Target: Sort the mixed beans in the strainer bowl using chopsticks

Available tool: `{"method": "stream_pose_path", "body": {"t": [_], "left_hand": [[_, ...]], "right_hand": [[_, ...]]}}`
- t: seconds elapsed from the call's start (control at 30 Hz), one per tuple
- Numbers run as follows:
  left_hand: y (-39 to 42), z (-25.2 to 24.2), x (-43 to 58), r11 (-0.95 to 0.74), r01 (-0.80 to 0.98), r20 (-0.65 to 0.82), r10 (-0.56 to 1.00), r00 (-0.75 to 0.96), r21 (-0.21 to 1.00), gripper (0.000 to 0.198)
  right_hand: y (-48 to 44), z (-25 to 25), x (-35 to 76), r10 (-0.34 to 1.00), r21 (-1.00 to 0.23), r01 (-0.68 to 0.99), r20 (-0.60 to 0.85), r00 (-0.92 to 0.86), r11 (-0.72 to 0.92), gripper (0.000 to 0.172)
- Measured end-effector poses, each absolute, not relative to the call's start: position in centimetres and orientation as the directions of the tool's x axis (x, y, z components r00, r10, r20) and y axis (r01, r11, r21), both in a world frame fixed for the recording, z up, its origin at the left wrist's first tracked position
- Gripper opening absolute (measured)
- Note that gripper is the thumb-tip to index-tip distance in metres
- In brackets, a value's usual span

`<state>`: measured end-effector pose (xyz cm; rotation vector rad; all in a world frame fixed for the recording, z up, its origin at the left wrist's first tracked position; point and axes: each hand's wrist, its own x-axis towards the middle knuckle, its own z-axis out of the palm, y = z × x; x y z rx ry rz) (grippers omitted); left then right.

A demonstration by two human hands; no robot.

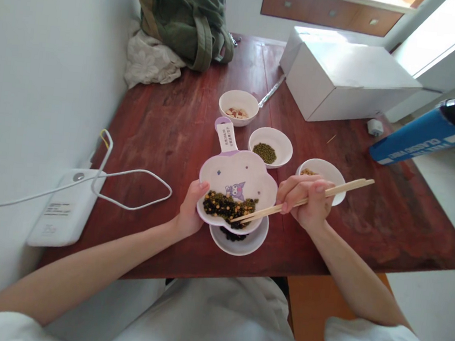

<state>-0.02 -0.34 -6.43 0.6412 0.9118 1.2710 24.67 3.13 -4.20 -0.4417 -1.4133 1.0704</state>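
Gripping the rim of a flower-shaped white plate (238, 174), the left hand (190, 211) has its thumb hooked over the edge, while the right hand (304, 201) is closed around wooden chopsticks (347, 187), their tips at a heap of mixed green, yellow and dark beans (224, 205). The plate looks light and stiff, and its rim or long labelled handle (226, 135) seems the surest hold; the small, hard beans will likely roll easily and slip from the chopstick tips. The plate overlaps a small white dish (239, 249) of dark beans near the front edge of the reddish wooden table (408, 233). Just beyond stand a bowl of green mung beans (271, 145) and a bowl (327, 173) partly hidden by the right hand, with a bowl of pale pieces (238, 106) farther back.
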Motion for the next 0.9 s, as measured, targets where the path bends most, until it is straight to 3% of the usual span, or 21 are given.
{"method": "stream_pose_path", "body": {"t": [0.23,0.9], "left_hand": [[-0.3,-6.6,-0.1,0.194,-0.519,-0.211,0.977,0.028,0.832,0.059],[-0.3,-6.4,0.1,0.198,-0.523,-0.217,0.976,0.026,0.829,0.057]], "right_hand": [[3.1,-3.9,24.5,0.868,-0.85,-0.316,0.48,-0.13,0.422,0.077],[3.2,-2.9,23.7,0.913,-0.88,-0.314,0.399,-0.079,0.357,0.088]]}}
